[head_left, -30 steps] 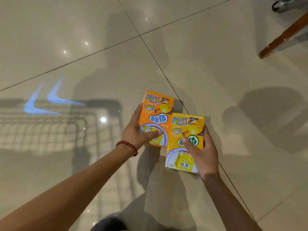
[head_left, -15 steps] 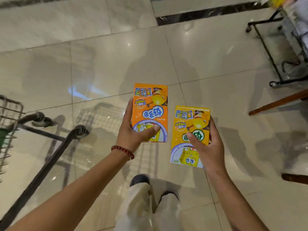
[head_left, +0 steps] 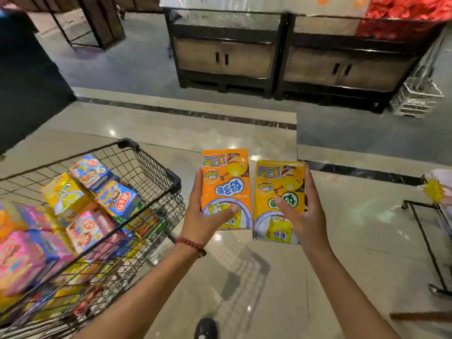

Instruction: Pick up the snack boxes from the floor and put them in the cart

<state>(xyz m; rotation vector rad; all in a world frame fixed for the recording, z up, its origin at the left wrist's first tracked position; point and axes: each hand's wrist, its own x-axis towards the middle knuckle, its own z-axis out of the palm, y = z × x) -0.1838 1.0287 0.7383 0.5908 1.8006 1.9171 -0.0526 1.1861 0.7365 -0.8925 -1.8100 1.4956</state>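
Observation:
My left hand (head_left: 204,216) grips an orange snack box (head_left: 226,182) by its lower left corner, thumb across the front. Beside it, my right hand (head_left: 302,216) holds a yellow-orange snack box (head_left: 278,189) with fingers along its right edge and thumb on the face. Both boxes are upright and held in the air, side by side, above the shiny tiled floor. The wire shopping cart (head_left: 156,177) stands to the left of the boxes, and it holds several colourful snack boxes (head_left: 80,216).
Dark display stands with wooden doors (head_left: 225,57) line the far side of the aisle. A stack of wire baskets (head_left: 415,99) sits at far right. A black metal frame (head_left: 428,243) stands at the right edge. My shoe (head_left: 206,327) shows at the bottom.
The view has tilted up from the floor to the aisle. Both hands have risen with the boxes, and the cart's basket with its boxes has come into view on the left.

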